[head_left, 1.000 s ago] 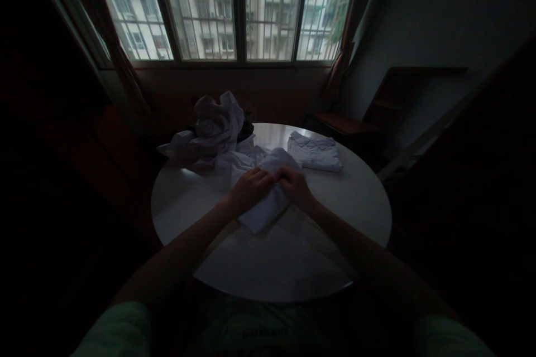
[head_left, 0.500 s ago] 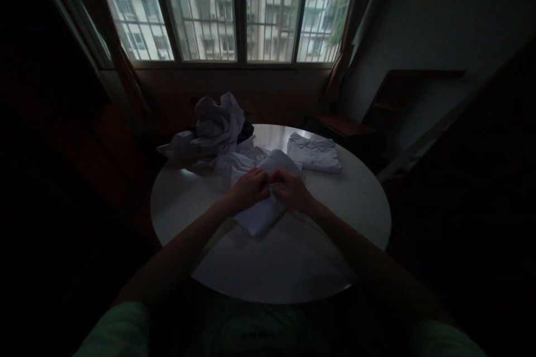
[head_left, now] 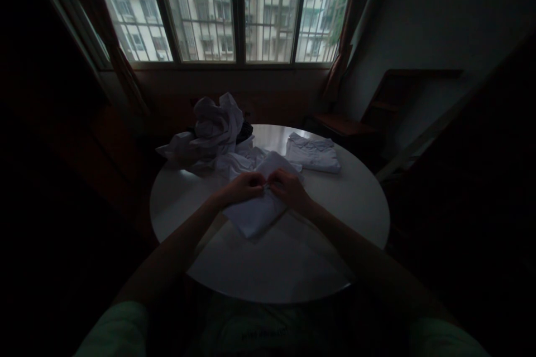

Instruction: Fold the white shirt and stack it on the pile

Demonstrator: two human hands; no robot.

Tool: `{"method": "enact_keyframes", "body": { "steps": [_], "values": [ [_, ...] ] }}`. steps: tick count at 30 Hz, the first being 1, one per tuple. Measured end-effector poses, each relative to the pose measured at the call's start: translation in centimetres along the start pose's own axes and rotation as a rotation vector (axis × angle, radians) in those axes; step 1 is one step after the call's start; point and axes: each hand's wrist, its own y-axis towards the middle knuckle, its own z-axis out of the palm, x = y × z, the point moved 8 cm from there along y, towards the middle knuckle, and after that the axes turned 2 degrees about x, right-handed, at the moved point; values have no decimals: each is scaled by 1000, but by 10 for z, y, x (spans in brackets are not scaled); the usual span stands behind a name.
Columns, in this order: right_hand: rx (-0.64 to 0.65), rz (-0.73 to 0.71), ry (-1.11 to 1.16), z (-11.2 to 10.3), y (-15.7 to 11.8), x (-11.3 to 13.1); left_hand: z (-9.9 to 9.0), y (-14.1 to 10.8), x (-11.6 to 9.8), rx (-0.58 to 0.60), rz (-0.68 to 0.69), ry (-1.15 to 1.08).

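Note:
A white shirt (head_left: 253, 216), partly folded, lies on the round white table (head_left: 276, 268) in front of me. My left hand (head_left: 248, 186) is over its middle, with the fingertips pinched on the cloth. From the other side my right hand (head_left: 287, 185) pinches the shirt as well, so the fingertips of both hands almost meet. The small spot between the fingertips is too dark and small to make out. Part of the shirt pokes out beyond the hands toward the window, and one corner points toward me.
Beyond the hands to the left rises a heap of crumpled white clothes (head_left: 218, 125), with something dark behind it. A folded white shirt (head_left: 314, 153) with a collar lies at the table's right back. A wooden chair (head_left: 345, 124) stands past it, near the window (head_left: 238, 11).
My left hand has shifted slightly left and turned flatter, uncovering more of the shirt's near left part. My right hand stays almost in place.

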Motion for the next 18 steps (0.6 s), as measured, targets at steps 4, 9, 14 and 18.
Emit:
{"method": "enact_keyframes", "body": {
  "steps": [4, 9, 14, 18],
  "values": [
    [-1, 18, -22, 1, -1, -1, 1, 0, 4, -5, -12, -20],
    [-2, 12, -38, 0, -1, -1, 1, 1, 6, -40, 0, 6],
    [-4, 12, -60, -1, -2, -1, 1, 1, 3, -46, 35, 64],
    [-19, 8, -61, -1, -2, -1, 1, 1, 1, -40, 33, 104]
  ]
}}
